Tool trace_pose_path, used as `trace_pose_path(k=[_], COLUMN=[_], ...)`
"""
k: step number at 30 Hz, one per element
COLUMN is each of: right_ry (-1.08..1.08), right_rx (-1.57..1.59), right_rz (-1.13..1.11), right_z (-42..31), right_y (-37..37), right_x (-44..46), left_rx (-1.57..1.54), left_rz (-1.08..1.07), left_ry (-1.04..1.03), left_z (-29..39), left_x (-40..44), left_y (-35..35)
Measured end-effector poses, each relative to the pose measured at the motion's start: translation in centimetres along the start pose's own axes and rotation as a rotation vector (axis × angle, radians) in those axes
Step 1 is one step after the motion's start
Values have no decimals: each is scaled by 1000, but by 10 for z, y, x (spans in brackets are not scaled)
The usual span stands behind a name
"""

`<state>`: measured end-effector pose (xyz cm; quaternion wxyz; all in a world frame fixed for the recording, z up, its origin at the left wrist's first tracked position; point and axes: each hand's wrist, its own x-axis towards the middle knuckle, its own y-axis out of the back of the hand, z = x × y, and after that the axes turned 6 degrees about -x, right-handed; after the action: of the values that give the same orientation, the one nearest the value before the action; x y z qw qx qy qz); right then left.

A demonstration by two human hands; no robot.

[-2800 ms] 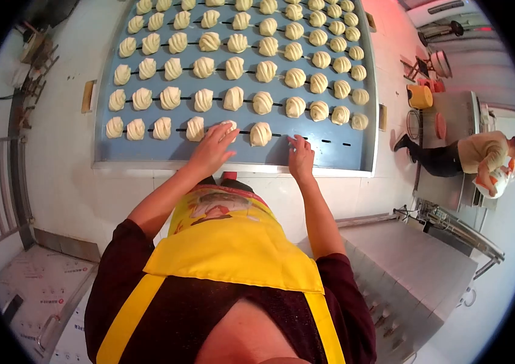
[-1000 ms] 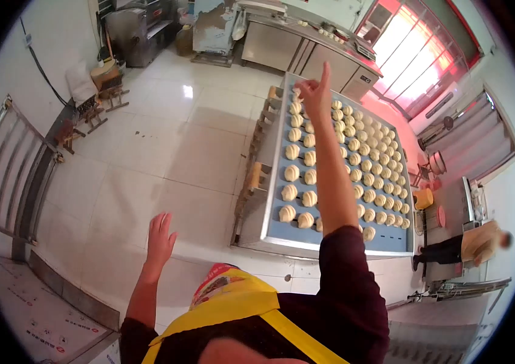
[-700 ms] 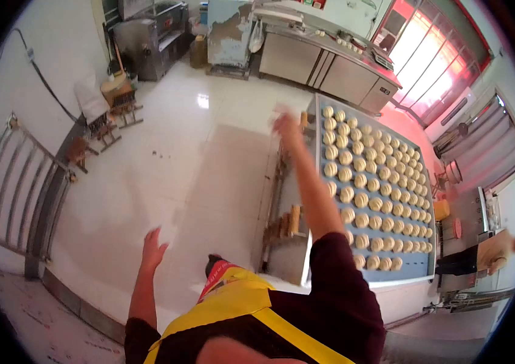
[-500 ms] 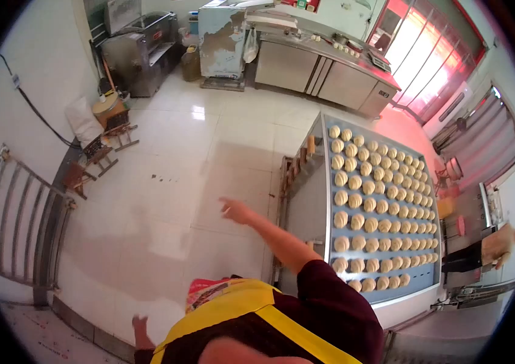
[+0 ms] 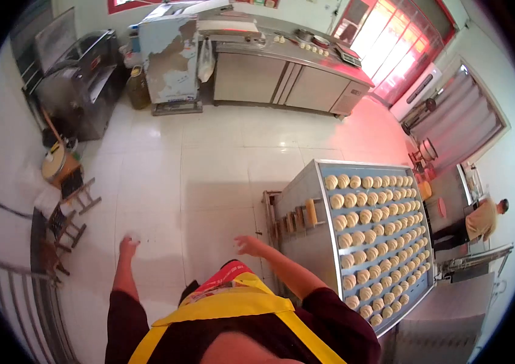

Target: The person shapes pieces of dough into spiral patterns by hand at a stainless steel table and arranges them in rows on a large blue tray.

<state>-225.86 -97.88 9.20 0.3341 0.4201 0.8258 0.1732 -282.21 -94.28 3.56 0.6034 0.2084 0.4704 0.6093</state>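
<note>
My left hand point(image 5: 128, 246) is held out in front of me over the tiled floor, small in view, its fingers loosely apart and slightly blurred. To its right, my right hand point(image 5: 246, 245) is also over the floor, with fingers partly stretched and nothing visible in them. Neither hand touches anything. Nearest to my right hand is a metal-sided stand with wooden handles point(image 5: 311, 212) along its side. On top lies a large blue-grey tray point(image 5: 354, 168) with rows of pale, swirl-topped dough buns point(image 5: 365, 216). My yellow apron point(image 5: 227, 308) shows below.
Ahead stand a steel counter point(image 5: 248, 77), a worn white-and-blue cabinet point(image 5: 169, 64) and a steel machine point(image 5: 78, 88). Small wooden stools point(image 5: 66, 224) line the left wall, near a metal railing point(image 5: 18, 303). Another person point(image 5: 481, 221) stands beyond the tray at right.
My view has turned right, so the cabinet and stools appear farther left. My left hand has come up and forward into fuller view. My right hand appears lower and nearer the stand.
</note>
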Motion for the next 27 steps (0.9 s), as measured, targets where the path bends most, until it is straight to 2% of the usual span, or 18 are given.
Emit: trace_pose_path(k=[3,4,5,6,7,9,10,12,13,14,16,18,19,20,21,22,23,27], right_ry=[-277,59,406,419,432,-227,-49,-10,-140,-100,-7,-24,-42,-101,-168,-238,-260,-505], right_rx=[119,-280,-670,-679,-687,123,27,13,89,62,9,41,159,161,155,143,164,387], right_rz=[54,65,65,67,70,65,131,161,126,121,128,205,287,344,393,432,473,577], right_z=[66,103,147,154,159,91,112,105,56,49,56,83,108,129,153,183,224,321], right_y=[43,53,63,92,123,180,195,246,303,337,405,468,491,514,534,553,560,601], right_x=[23,40,63,87,112,151,196,246,254,271,323,366,383,401,407,406,405,365], left_rx=[-382,-476,-613,-745,-592,-7,78,178,223,240,158,147,406,388,400,466,490,179], left_rz=[102,47,-74,-186,-264,-303,-435,-584,-663,-716,-729,-702,-976,-768,-723,-611,-607,-648], left_ry=[-383,-432,-460,-493,-473,-561,-538,-443,-412,-366,-45,279,408,218,38,-298,-461,-787], left_z=[217,312,346,374,394,391,365,338,320,306,282,288,313,341,371,418,485,864], left_x=[171,169,211,257,283,321,336,309,308,312,326,380,451,494,560,621,678,744], left_y=[32,64,45,20,1,-56,-88,-91,-91,-88,-60,-40,-42,-54,-78,-106,-131,-135])
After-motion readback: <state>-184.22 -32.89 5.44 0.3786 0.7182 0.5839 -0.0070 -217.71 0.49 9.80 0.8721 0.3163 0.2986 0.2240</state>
